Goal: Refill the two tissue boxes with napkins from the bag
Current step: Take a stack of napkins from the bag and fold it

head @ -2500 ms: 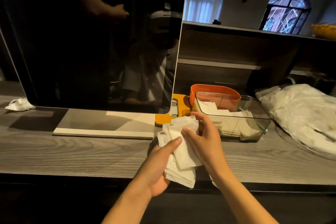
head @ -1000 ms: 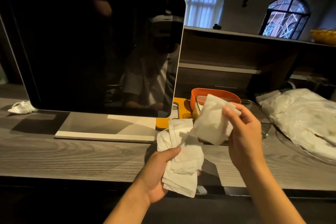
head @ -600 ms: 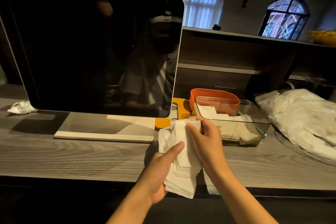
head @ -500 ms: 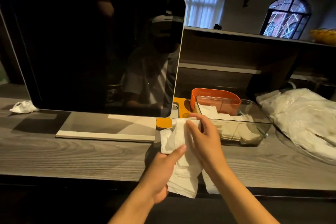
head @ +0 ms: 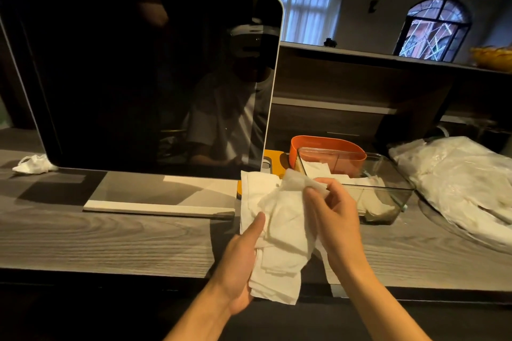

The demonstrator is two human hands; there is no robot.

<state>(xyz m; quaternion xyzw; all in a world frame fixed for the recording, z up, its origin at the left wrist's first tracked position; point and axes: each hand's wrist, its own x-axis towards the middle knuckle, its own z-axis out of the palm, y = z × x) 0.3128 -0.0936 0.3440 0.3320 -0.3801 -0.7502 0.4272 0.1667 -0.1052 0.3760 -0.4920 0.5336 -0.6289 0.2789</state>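
Gripping the napkin stack (head: 277, 243) in my left hand (head: 241, 266), right hand (head: 332, 219) pinching the top napkin (head: 296, 183) near the clear box (head: 388, 191).

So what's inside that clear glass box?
The clear box holds loose white napkins low on its bottom. The right hand and its lifted napkin cover the near-left corner, so that part is unseen.

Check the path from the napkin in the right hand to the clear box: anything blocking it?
Nothing visible. The right hand pinches a napkin beside the clear box, whose top is open, with napkins already inside.
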